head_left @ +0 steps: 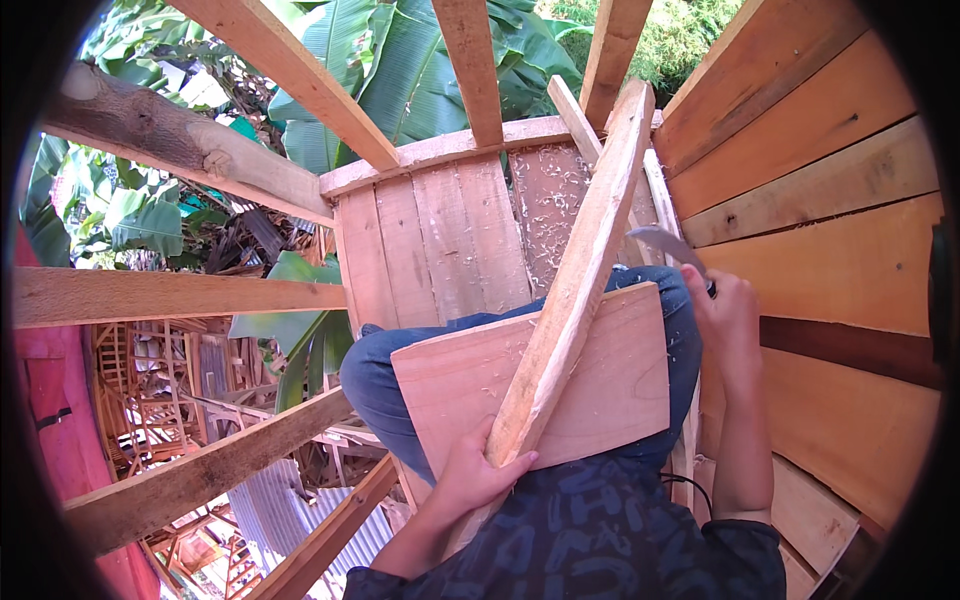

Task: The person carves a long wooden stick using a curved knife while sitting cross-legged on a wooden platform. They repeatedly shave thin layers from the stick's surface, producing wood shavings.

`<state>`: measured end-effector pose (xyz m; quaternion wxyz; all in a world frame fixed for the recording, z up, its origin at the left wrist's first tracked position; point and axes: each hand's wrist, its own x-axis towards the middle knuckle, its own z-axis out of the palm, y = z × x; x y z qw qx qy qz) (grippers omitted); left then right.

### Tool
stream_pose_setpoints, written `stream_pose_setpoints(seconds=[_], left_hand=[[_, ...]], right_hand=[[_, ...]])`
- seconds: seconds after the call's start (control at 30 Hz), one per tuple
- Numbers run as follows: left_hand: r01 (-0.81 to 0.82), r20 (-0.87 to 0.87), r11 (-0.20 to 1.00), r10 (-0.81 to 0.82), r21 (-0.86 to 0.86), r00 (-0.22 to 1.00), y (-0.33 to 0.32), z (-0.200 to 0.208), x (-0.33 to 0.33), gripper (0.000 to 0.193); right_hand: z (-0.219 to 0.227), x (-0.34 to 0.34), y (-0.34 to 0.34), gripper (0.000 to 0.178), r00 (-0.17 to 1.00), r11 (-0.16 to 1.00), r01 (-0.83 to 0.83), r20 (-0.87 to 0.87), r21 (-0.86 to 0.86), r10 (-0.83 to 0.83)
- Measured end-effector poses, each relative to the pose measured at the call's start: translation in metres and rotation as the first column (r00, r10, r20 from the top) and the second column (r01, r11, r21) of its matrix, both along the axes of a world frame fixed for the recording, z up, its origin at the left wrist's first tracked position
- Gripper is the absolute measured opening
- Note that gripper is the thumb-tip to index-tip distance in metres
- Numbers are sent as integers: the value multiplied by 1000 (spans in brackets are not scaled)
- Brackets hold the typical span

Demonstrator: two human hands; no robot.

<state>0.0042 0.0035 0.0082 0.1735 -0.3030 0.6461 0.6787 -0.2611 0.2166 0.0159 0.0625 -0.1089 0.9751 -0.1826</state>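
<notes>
Shaving the beam (577, 300) seems in hand: the left hand (482, 474) wraps its near end, the right hand (727, 308) clasps a curved knife (670, 244); the next stroke likely needs firm bracing.

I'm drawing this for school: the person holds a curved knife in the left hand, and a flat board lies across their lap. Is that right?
Not quite: the head view shows the curved knife in the right hand; the left hand holds the wooden beam. The flat board does lie across their lap.

The left hand (475, 476) curls low with thumb (516, 469) outstretched, while the right hand (724, 305) is clenched farther forward.
</notes>
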Motion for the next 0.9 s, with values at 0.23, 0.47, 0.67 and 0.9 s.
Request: stream_pose_setpoints(seconds=[0.23, 0.47, 0.67, 0.9], left_hand=[[10, -234, 981, -56, -195, 971, 3, -23, 2, 48], [-45, -82, 992, 35, -118, 996, 3, -4, -11, 47], [-20, -49, 996, 15, -93, 999, -1, -7, -10, 53], [-68, -96, 991, 56, -119, 994, 1, -10, -5, 51]], right_hand=[[-16, 90, -27, 70, 859, 860, -506, 126, 64, 496], [-32, 53, -29, 78, 887, 884, -454, -35, 114, 460], [-39, 50, -33, 83, 902, 912, -400, -137, 91, 409], [-31, 51, -35, 82, 930, 927, -352, -62, 131, 362]])
